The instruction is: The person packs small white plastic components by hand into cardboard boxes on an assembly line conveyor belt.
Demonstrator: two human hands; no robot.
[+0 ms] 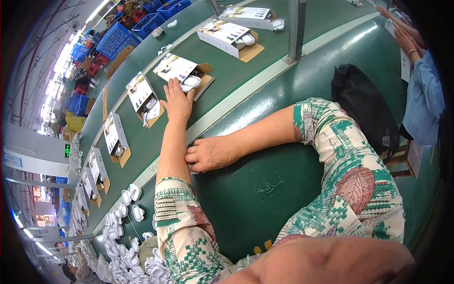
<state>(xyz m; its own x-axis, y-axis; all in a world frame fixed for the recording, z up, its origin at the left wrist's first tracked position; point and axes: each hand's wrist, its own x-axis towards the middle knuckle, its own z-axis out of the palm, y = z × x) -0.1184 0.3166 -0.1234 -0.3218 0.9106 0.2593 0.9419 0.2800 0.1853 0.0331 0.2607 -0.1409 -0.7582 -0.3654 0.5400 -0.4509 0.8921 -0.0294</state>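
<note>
My left hand (177, 103) reaches over the belt with its fingers apart. Its fingertips lie at the front edge of a printed white carton (174, 67). The carton's brown end flap stands open, and a white oval plastic piece (191, 83) sits in that mouth beside my fingers. Lower down, my right hand (213, 154) rests over the green table (250, 199) by the belt's pale rail, its fingers curled in against my left forearm. What those fingers hold, if anything, is hidden. A sliver of something white shows just under them.
More open cartons line the green belt (227, 71), among them one carton (226, 35) up ahead. White oval pieces (123, 236) are heaped at lower left. A grey post (296, 28) rises from the rail. A black bag (362, 104) and a co-worker's blue sleeve (425, 99) are at right.
</note>
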